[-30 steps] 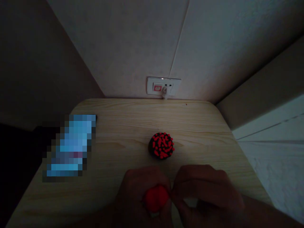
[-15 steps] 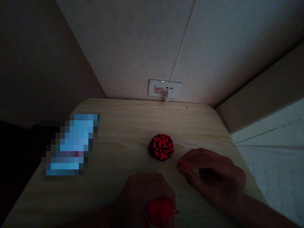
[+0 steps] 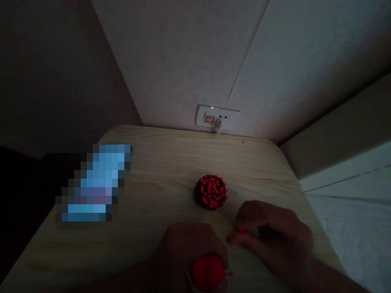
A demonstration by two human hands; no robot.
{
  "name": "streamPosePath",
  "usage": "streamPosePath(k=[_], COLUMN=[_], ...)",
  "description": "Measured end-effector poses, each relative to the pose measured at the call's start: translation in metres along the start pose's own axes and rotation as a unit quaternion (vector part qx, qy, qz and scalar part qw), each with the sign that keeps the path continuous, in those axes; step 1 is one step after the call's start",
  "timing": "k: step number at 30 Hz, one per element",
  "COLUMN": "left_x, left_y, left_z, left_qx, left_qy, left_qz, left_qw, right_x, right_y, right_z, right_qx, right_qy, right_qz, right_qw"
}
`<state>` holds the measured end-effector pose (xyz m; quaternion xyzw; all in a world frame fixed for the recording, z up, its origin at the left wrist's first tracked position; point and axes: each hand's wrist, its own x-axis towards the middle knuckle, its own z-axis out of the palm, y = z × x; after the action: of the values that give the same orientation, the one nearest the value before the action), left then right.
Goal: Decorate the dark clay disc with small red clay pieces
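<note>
At the near edge of the view, my left hand (image 3: 189, 248) is closed around a lump of red modelling clay (image 3: 207, 270), and a thin red strand sticks out on its right side. To the right, my right hand (image 3: 275, 232) pinches a small red bit of clay (image 3: 241, 230) between thumb and fingertips, apart from the left hand. Just beyond both hands sits a dark rounded lump (image 3: 211, 192) on the tabletop, its top covered with several red dots and short red strips. The scene is dim, and part of the red lump is hidden by my left fingers.
A phone-like lit screen (image 3: 97, 183), blurred into blocks, lies on the left of the wooden table (image 3: 159, 162). Behind the table, a wall socket (image 3: 217, 118) holds a clear plug. A tiny reddish speck (image 3: 243, 142) rests near the back edge.
My right hand has drawn away from the red clay in my left hand, carrying a small piece, first toward the dark lump, then slightly back. The view has shifted a little.
</note>
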<state>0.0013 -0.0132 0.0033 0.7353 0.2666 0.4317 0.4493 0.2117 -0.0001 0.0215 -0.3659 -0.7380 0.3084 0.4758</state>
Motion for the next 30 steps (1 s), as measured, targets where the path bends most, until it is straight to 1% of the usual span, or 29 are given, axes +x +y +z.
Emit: streamPosePath(k=[2,4,7,9,12,17,20,24,27,30], left_x=[0.000,0.001,0.002,0.003,0.005,0.007,0.006,0.004,0.003,0.004], left_y=[0.002,0.003,0.001,-0.003,-0.009,-0.011,-0.012,-0.013,-0.014,-0.013], left_z=[-0.001,0.000,0.003,0.004,0.005,0.004,0.005,0.007,0.007,0.006], left_qx=[0.003,-0.001,0.005,0.003,-0.008,-0.011,-0.005,-0.009,-0.001,-0.007], left_qy=[-0.011,-0.008,0.040,0.058,0.060,0.058,0.076,0.071,0.062,0.056], left_qz=[0.002,0.002,-0.013,0.008,0.043,0.047,0.054,0.038,0.040,0.040], left_qw=[1.000,1.000,0.999,0.998,0.997,0.997,0.996,0.997,0.997,0.998], right_x=[0.000,0.001,0.002,0.002,0.000,0.000,0.004,0.006,0.004,-0.002], right_y=[0.000,0.000,0.000,0.000,0.002,0.004,0.003,0.000,0.000,0.001], right_z=[0.001,0.001,0.000,-0.001,-0.002,-0.002,-0.001,0.000,0.000,-0.002], right_qx=[-0.002,0.002,0.010,0.012,0.028,0.088,0.109,0.125,0.117,0.074], right_qy=[0.002,0.005,0.001,-0.013,-0.032,-0.036,-0.038,-0.017,-0.008,-0.021], right_qz=[0.000,0.008,0.015,0.014,0.017,0.028,0.034,0.036,0.046,0.073], right_qw=[1.000,1.000,1.000,1.000,0.999,0.995,0.993,0.991,0.992,0.994])
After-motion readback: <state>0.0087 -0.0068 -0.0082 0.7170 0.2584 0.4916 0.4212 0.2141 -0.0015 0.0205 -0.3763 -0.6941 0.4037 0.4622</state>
